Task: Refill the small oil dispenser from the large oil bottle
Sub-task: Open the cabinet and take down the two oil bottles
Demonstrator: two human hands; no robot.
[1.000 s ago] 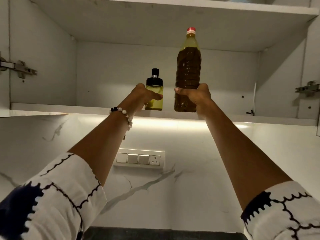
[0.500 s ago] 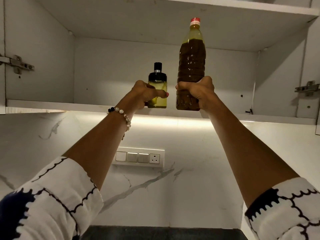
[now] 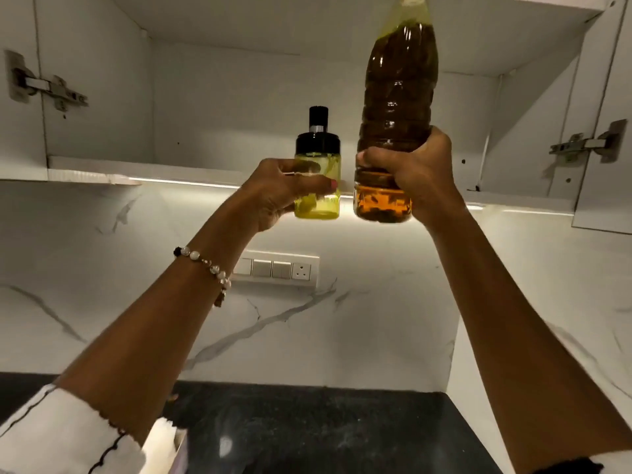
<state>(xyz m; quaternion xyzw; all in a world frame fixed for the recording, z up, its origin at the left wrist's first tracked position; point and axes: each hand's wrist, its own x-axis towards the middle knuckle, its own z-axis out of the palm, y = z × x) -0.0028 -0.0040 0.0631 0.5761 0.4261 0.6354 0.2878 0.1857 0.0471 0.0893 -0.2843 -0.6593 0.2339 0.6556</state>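
Below the cabinet shelf (image 3: 143, 165), left hand (image 3: 280, 193) grips small dispenser (image 3: 318, 176), right hand (image 3: 410, 169) grips large bottle (image 3: 396, 97)

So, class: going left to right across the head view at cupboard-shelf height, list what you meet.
Left door hinge → left hand → small oil dispenser → large oil bottle → right hand → right door hinge.

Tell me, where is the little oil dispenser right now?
The small oil dispenser sits mid-frame in the left hand, just left of the large oil bottle, in front of the open cabinet shelf.
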